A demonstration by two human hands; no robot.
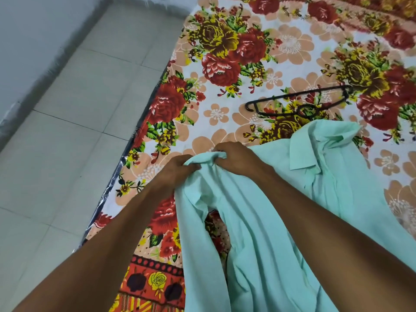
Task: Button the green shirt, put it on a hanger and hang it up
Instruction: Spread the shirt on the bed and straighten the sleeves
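While both arms reach forward from the bottom of the view, the left hand [177,167] and the right hand [236,157] meet close together at one bunched edge of a pale green shirt [258,221]. The fingers of each hand curl into the cloth and pinch it, with a small fold of fabric raised between them. The shirt lies rumpled on a bed covered by a flowered blanket [225,64] in red, yellow, peach and white. Its collar [304,154] points toward the far right, beyond the right wrist, and the rest of the cloth spreads toward the bottom of the view under the right forearm. An opening in the shirt shows the blanket beneath. A thin black hanger [299,102] lies flat on the blanket just beyond the shirt, near the collar but not touching the hands. To the left of the bed is a floor [78,109] of pale square tiles, and a grey wall [33,30] rises at the far left.
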